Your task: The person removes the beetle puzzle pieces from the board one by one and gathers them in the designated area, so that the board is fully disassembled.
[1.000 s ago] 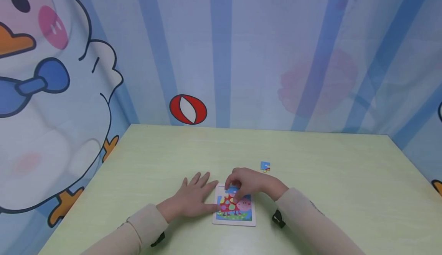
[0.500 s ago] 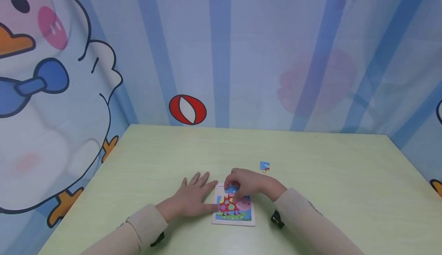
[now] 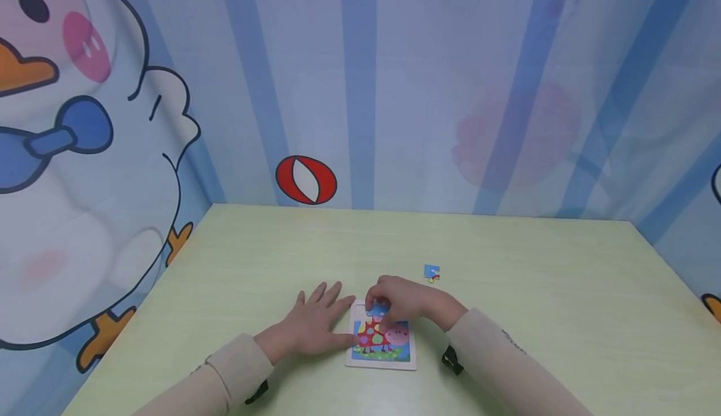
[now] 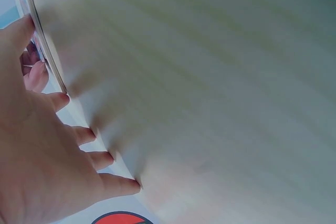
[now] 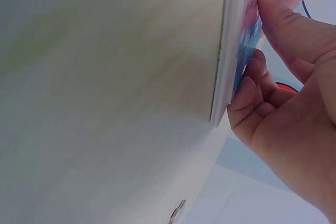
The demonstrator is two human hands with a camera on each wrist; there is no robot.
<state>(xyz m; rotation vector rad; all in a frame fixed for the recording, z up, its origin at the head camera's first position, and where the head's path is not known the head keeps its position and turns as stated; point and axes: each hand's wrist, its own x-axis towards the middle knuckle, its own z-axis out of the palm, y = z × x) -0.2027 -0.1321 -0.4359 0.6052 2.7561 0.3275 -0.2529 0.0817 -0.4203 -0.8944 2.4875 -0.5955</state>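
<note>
A small jigsaw puzzle (image 3: 380, 363) in a white frame lies on the table, its picture a pink pig-like animal with a spotted red body. My right hand (image 3: 402, 298) is over the puzzle's upper part, thumb and curled fingers pinching a blue puzzle piece (image 3: 376, 310) at the top of the picture. Part of that piece is hidden beneath the hand. Fingers spread, my left hand (image 3: 317, 324) rests flat at the left, its thumb and index fingertip at the frame's left edge. In the right wrist view, the right thumb (image 5: 294, 32) presses down on the picture.
A loose puzzle piece (image 3: 432, 272), blue with a bit of red and yellow, lies on the pale green table (image 3: 507, 266) beyond the right wrist. Behind the table hangs a blue striped cloth backdrop (image 3: 417, 91) with cartoon prints.
</note>
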